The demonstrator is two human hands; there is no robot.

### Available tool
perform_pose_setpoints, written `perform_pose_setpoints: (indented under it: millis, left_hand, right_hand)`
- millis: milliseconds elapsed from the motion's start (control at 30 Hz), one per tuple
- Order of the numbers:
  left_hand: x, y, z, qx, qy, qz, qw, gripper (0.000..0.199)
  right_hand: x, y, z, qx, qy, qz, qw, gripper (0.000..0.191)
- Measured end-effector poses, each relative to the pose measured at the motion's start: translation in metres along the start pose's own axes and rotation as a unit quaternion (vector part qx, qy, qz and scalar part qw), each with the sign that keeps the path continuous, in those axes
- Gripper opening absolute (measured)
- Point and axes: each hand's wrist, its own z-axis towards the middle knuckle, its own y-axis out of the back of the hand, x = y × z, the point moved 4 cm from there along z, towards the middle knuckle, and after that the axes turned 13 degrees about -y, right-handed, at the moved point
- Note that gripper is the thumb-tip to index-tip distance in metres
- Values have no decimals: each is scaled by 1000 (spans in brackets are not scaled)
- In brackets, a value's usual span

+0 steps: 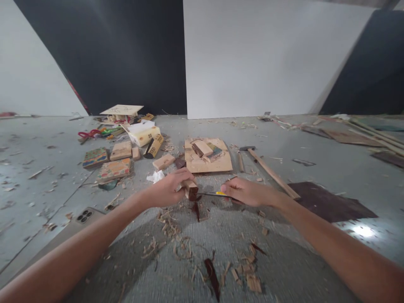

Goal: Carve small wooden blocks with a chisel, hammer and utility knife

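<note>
The left hand (176, 185) grips a wooden block (190, 188) with a dark brown end over the shaving-strewn grey floor (277, 136), the right hand (244, 191) holds a thin-bladed tool (221, 193) at that end, and beyond, a thin board (197, 167) bears wood pieces (205, 148) before a white panel (277, 59) and a dark panel (126, 54).

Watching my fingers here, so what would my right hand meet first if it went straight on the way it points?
Probably the dark-brown end of the wooden block held in your left hand, with the thin tool in your right hand reaching it first; whether they touch is unclear.
</note>
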Motion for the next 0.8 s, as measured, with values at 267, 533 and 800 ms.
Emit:
perform_pose_setpoints:
  millis: [267, 533, 800]
  left_hand:
    - [-7, -2, -2, 36, -23, -27, 999, 32]
    - [-2, -6, -6, 55, -23, -39, 997, 35]
    - [-2, -5, -5, 73, -27, -24, 997, 34]
  right_hand:
    - [-1, -2, 7, -264, -26, -122, 956, 58]
    - [6, -4, 11, -294, -27, -176, 939, 57]
    - [10, -8, 11, -303, -71, -251, 917, 62]
